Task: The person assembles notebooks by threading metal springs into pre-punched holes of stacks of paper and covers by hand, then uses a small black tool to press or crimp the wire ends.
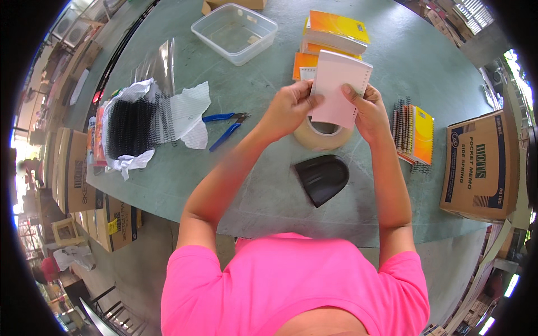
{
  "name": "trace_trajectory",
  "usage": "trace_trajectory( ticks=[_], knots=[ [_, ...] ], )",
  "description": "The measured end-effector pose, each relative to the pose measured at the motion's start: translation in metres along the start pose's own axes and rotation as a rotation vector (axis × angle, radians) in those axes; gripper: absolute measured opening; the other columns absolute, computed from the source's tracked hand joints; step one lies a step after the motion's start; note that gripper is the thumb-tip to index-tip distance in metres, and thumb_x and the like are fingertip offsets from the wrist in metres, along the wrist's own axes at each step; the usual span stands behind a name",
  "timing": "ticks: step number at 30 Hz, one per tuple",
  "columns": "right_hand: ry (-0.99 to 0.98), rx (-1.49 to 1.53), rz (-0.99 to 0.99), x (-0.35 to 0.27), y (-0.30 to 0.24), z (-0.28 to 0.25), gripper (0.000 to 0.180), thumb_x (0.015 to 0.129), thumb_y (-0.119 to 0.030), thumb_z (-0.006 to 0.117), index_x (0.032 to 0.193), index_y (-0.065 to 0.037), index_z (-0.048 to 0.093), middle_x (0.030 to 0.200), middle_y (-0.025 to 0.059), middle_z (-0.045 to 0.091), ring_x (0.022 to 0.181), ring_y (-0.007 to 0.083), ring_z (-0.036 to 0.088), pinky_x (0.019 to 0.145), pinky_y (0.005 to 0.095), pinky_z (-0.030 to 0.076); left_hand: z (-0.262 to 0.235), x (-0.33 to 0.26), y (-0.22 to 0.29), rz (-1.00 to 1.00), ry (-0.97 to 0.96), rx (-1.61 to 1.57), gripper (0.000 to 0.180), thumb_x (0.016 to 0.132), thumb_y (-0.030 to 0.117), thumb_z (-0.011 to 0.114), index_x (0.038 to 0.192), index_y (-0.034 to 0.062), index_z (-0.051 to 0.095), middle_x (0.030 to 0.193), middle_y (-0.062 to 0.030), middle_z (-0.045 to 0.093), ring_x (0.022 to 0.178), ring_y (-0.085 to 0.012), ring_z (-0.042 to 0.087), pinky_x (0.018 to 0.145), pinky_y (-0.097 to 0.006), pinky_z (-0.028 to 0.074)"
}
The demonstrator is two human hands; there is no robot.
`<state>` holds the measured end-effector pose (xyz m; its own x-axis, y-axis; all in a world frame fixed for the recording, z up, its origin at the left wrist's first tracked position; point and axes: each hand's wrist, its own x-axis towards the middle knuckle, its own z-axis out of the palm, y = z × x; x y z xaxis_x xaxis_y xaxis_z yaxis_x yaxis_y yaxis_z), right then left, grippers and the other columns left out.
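Observation:
Between my two hands is a small pad of pale punched pages (339, 84), with a row of holes along its edge. My left hand (292, 109) pinches its left side, while my right hand (367, 109) grips the right side with the thumb on top. Just below the pad lies a wide roll of tape (314, 140), partly covered by it. Beyond my hands stand stacks of orange and yellow memo pads (336, 28). A black rounded object (324, 179), its kind unclear, rests on the table nearer to me.
Left are blue-handled pliers (224, 130) and black spiral binding wires (131, 126) on crumpled white paper (190, 115). A clear plastic tub (238, 33) stands at the back. Spiral-bound notebooks (417, 134) and a cardboard box (476, 165) are on the right of the green table (255, 193).

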<state>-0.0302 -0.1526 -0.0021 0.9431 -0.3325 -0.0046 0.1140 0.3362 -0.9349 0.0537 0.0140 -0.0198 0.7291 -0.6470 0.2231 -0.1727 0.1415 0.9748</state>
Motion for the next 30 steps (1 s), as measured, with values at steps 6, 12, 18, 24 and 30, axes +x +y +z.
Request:
trace_trajectory(
  ticks=[6,12,18,24,30],
  knots=[
    [0.183,-0.368,-0.13,0.006,-0.018,-0.034,0.043,0.077,-0.012,0.073,0.115,-0.001,0.058,0.101,0.0064,0.06,0.092,0.0118,0.056,0.076,0.0255,0.048,0.001,0.038,0.025,0.236,0.163,0.438,0.021,0.086,0.008,0.058,0.105,-0.0012,0.06,0.087,-0.0067,0.066,0.077,-0.0134,0.061,0.066,-0.027,0.048],
    [0.203,-1.187,-0.229,0.009,-0.005,-0.039,0.061,0.064,-0.018,0.081,0.117,-0.001,0.054,0.113,0.0147,0.055,0.106,0.0268,0.052,0.089,0.037,0.044,0.006,0.062,0.013,0.741,-0.081,1.406,0.026,0.075,0.007,0.06,0.1,0.0012,0.059,0.077,-0.0112,0.061,0.075,-0.0261,0.062,0.064,-0.035,0.05],
    [0.288,-1.173,-0.362,-0.003,0.031,-0.043,0.086,0.055,-0.03,0.085,0.125,-0.005,0.041,0.132,0.0196,0.039,0.123,0.0369,0.037,0.102,0.0428,0.035,-0.006,0.065,-0.019,0.503,-0.372,1.171,0.019,0.073,0.012,0.061,0.09,0.0042,0.064,0.08,-0.0112,0.065,0.076,-0.0262,0.062,0.068,-0.036,0.051],
    [0.308,-1.313,-0.464,0.024,0.036,-0.034,0.089,0.058,-0.036,0.083,0.131,-0.011,0.041,0.135,0.0197,0.037,0.126,0.0375,0.034,0.101,0.0474,0.032,-0.029,0.079,-0.015,0.64,-0.162,1.089,0.018,0.078,0.013,0.061,0.095,0.0098,0.067,0.084,-0.011,0.066,0.075,-0.0288,0.062,0.069,-0.038,0.05],
    [0.369,-1.425,-0.289,0.04,0.043,-0.036,0.089,0.058,-0.038,0.083,0.133,-0.012,0.041,0.138,0.0189,0.035,0.128,0.0357,0.033,0.102,0.0476,0.032,-0.025,0.054,0.022,0.5,0.239,0.82,0.018,0.084,0.008,0.059,0.101,0.0038,0.064,0.085,-0.0092,0.068,0.072,-0.0196,0.063,0.068,-0.027,0.048]
  ],
)
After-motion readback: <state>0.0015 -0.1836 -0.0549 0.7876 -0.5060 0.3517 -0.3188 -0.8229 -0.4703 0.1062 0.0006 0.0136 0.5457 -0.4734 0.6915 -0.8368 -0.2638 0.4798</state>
